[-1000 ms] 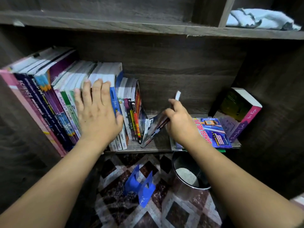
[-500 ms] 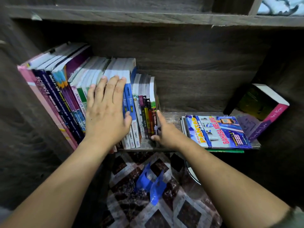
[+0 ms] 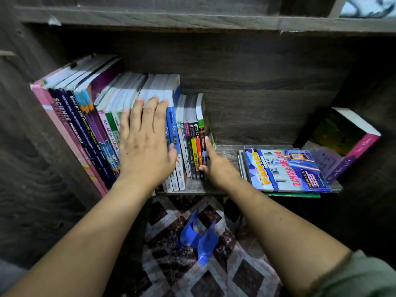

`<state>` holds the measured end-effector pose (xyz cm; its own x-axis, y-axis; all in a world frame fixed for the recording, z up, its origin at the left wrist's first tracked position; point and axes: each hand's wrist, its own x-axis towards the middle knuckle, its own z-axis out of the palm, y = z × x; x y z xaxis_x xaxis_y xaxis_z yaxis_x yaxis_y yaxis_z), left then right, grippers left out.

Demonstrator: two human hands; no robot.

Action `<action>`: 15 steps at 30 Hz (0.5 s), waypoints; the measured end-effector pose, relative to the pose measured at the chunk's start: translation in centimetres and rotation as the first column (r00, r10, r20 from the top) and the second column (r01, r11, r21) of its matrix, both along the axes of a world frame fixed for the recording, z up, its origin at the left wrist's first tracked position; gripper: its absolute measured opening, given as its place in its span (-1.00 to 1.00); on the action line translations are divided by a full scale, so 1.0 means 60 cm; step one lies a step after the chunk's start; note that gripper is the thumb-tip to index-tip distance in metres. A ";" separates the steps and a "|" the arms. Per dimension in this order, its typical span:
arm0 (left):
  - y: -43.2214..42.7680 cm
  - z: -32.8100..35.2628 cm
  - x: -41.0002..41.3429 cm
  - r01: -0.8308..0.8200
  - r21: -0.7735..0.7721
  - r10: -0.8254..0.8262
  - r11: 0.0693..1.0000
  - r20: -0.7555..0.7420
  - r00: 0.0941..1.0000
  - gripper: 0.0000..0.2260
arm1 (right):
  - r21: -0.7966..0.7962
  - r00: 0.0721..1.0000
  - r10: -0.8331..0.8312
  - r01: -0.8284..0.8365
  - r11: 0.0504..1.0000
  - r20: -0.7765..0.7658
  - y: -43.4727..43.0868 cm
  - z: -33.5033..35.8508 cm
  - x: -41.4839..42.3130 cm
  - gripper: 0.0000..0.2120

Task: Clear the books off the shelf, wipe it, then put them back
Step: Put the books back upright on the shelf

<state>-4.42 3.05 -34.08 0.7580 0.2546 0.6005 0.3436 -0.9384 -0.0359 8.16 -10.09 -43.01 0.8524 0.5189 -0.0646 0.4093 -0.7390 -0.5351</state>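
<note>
A row of upright books (image 3: 85,123) leans left on the dark wooden shelf (image 3: 227,151). My left hand (image 3: 145,142) lies flat with straight fingers against the spines in the middle of the row. My right hand (image 3: 214,166) presses on the right end of the row, against the last thin book (image 3: 202,133), index finger stretched up along its cover. A flat stack topped by a blue Bahasa Melayu book (image 3: 285,168) lies to the right. A thick book with a pink spine (image 3: 345,144) leans in the right corner.
A blue bookend (image 3: 199,239) lies on the patterned floor (image 3: 214,275) below the shelf. A pale cloth (image 3: 368,6) sits on the shelf above at the top right. The shelf's side walls close in at left and right.
One second ago my right hand held a thin tilted book apart from the row. That book now stands upright at the row's right end, pushed against the others. My left hand stayed on the spines.
</note>
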 end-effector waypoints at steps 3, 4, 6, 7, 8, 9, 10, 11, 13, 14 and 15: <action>-0.002 0.001 0.001 -0.015 0.007 0.015 1.000 -0.014 1.000 -0.21 | -0.084 0.997 0.031 -0.024 0.996 0.071 -0.011 0.010 -0.004 -0.16; -0.002 0.001 0.001 -0.022 0.011 0.022 1.000 -0.015 1.000 -0.21 | -0.091 0.994 0.034 -0.025 0.996 0.099 -0.015 0.016 -0.006 -0.16; -0.003 0.001 0.003 -0.034 0.015 0.035 0.999 -0.013 0.999 -0.20 | -0.084 0.989 0.035 -0.023 0.996 0.144 -0.023 0.030 -0.008 -0.17; -0.003 0.001 0.004 -0.039 0.015 0.039 0.999 -0.013 0.999 -0.20 | -0.081 0.985 0.037 -0.024 0.996 0.171 -0.028 0.038 -0.006 -0.19; -0.003 0.001 0.005 -0.044 0.016 0.044 0.999 -0.013 0.999 -0.20 | -0.088 0.977 0.042 -0.024 0.996 0.207 -0.036 0.046 -0.004 -0.23; -0.004 0.000 0.006 -0.049 0.018 0.049 0.999 -0.016 0.999 -0.20 | -0.113 0.967 0.051 -0.023 0.993 0.250 -0.047 0.052 -0.001 -0.29; -0.004 -0.001 0.007 -0.054 0.020 0.054 0.998 -0.021 0.998 -0.19 | -0.156 0.955 0.064 -0.019 0.988 0.288 -0.060 0.057 0.003 -0.36; -0.004 -0.001 0.008 -0.057 0.022 0.058 0.998 -0.024 0.998 -0.18 | -0.206 0.946 0.076 -0.010 0.978 0.315 -0.076 0.058 0.008 -0.42; -0.004 -0.003 0.010 -0.063 0.026 0.064 0.998 -0.023 0.998 -0.18 | -0.311 0.946 0.103 -0.001 0.950 0.309 -0.115 0.052 0.019 -0.47; -0.004 -0.003 0.011 -0.067 0.025 0.067 0.997 -0.022 0.997 -0.18 | -0.373 0.955 0.116 -0.006 0.928 0.273 -0.137 0.045 0.024 -0.45; -0.005 -0.003 0.012 -0.071 0.024 0.072 0.997 -0.020 0.997 -0.18 | -0.441 0.965 0.126 -0.012 0.897 0.229 -0.160 0.036 0.029 -0.41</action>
<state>-3.73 2.76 -34.24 0.7504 0.2951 0.5914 0.4089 -0.9103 -0.0647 9.91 -19.67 -40.84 0.8333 0.5456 -0.0898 0.5438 -0.8380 -0.0447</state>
